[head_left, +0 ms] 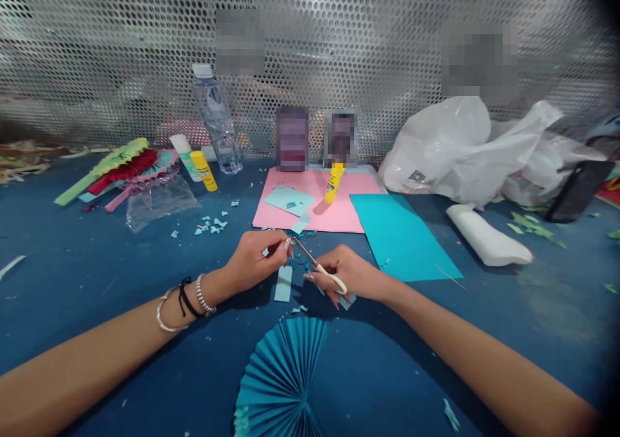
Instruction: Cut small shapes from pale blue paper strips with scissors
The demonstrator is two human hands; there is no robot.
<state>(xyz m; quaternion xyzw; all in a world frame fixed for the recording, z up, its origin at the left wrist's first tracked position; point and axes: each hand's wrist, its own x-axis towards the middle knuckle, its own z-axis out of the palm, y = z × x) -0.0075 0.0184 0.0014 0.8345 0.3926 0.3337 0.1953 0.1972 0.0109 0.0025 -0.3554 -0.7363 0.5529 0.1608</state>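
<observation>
My right hand (336,272) has its fingers through the handles of a pair of scissors (323,273) with white grips. Their blades point up and left to the fingertips of my left hand (264,256). The left fingers are pinched together on a small bit of light blue paper, partly hidden by them. Between the hands a light blue strip (283,284) lies flat on the blue table (116,353). Another light piece (347,302) shows beneath the right hand. A pleated teal paper fan (285,379) is spread at the near edge.
Pink sheets (310,221) bear light blue paper and a yellow glue stick (334,183). A teal sheet (404,237) lies to their right. Farther out are a water bottle (217,124), folded fans (121,172), white bags (440,146), a phone (576,192) and scattered scraps.
</observation>
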